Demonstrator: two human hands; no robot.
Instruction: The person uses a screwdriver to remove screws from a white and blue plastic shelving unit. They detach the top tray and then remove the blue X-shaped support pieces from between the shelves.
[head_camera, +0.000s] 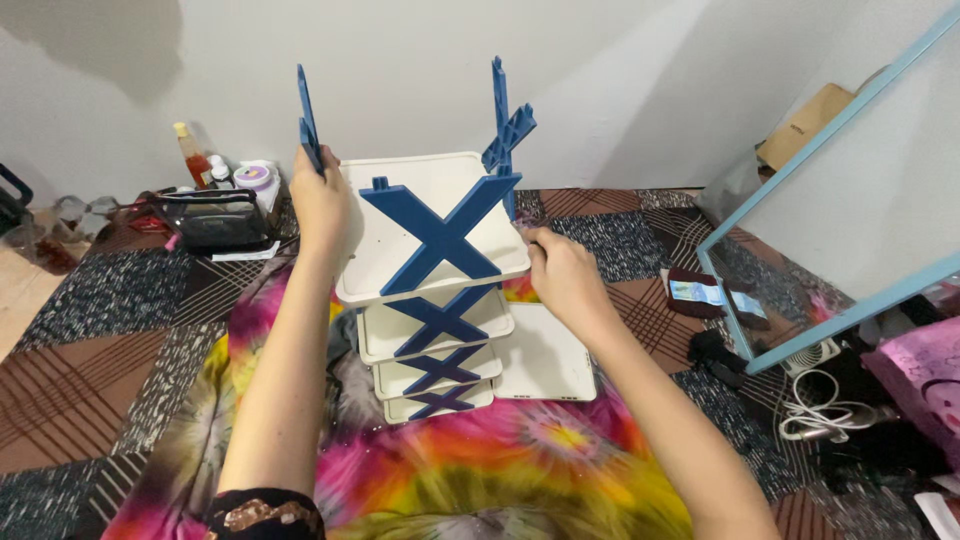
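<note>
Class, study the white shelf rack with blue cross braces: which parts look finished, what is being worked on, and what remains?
Done: four white plastic shelf trays look stacked, each with a blue X-shaped brace in front. In hand: the left hand grips a blue upright side piece at the top tray; the right hand touches that tray's right edge below another blue upright. Left: one spare white tray lies flat beside the rack, unfitted.

Two hands steady a tiered white shelf rack (432, 215) with blue cross braces: left hand (320, 205) grips a blue upright (308, 125), right hand (562, 275) touches the top shelf's edge.
</note>
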